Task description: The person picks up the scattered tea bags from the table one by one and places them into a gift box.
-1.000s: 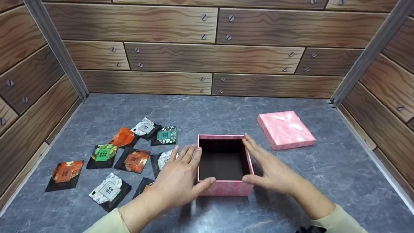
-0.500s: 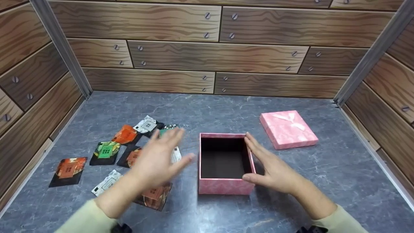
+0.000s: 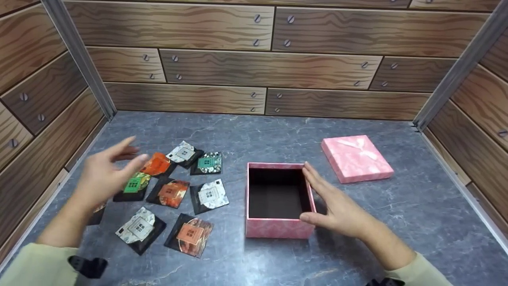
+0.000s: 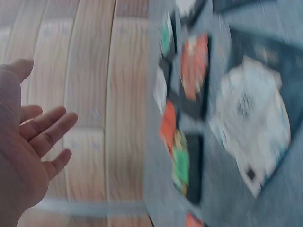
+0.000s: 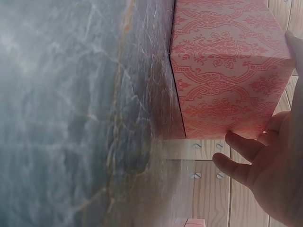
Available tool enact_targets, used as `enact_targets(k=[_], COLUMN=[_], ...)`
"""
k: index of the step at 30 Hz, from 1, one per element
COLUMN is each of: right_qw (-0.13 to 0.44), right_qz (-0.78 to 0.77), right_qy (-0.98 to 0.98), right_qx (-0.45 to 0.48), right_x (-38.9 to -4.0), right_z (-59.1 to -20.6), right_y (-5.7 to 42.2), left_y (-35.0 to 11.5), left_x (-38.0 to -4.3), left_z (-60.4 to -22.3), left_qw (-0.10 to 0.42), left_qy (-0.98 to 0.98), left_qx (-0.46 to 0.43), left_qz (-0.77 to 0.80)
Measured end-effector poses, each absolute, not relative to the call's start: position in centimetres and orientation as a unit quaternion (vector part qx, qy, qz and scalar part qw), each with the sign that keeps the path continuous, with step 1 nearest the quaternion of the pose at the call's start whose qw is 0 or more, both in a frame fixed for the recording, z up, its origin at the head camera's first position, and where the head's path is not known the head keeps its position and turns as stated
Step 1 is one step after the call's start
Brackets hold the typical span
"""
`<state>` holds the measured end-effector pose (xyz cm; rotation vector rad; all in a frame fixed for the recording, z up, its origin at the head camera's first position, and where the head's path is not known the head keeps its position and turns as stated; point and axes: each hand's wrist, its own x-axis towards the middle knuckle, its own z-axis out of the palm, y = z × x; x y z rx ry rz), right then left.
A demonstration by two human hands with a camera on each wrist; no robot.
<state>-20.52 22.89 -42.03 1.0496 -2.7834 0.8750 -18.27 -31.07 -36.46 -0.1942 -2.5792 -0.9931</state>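
My left hand (image 3: 104,171) is in the air at the left, over the far-left packets, fingers loosely bent and holding nothing. Under it lie a green-labelled packet (image 3: 133,186) and an orange packet (image 3: 156,163); another packet (image 3: 97,214) is mostly hidden by the arm. My right hand (image 3: 337,210) rests against the right side of an uncovered pink box (image 3: 278,229), its fingers fairly straight along the wall and its thumb at the near corner. Dark inside, the box shows nothing in it. In the right wrist view, fingertips touch the patterned box wall (image 5: 227,90).
Several flat black packets lie left of the box, among them a white one (image 3: 210,195), a teal one (image 3: 207,163) and a copper one (image 3: 190,235). A pink lid (image 3: 357,159) with a bow lies at the back right. Wood-patterned walls (image 3: 222,71) enclose the table.
My left hand has left the box's left side and swung left over the packets, uncovering those near the box. The right hand stays at the box.
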Motion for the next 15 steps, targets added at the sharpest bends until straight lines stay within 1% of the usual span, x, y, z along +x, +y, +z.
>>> enact_targets(k=[3,9,12,15], right_qw=[0.02,0.025,0.028,0.027], right_qz=[0.281,0.288,0.291,0.293], right_qy=[-0.898,-0.897,-0.895,-0.893], right_qx=[0.337,0.334,0.338,0.34], right_x=[-20.5,-20.5,-20.5,-20.5], right_z=[-42.0,-42.1,-42.2,-42.2], right_y=[22.9,23.0,23.0,22.9], left_y=[-33.7,-39.1,-41.8,-44.3], left_x=[-18.3,-18.1,-17.5,-16.7], left_z=[-37.4,-39.9,-41.3,-42.6], left_qw=[0.176,0.136,0.102,0.044], left_qy=[-0.915,-0.912,-0.92,-0.929], left_qx=[-0.039,-0.002,0.037,0.065], left_qz=[-0.36,-0.387,-0.377,-0.361])
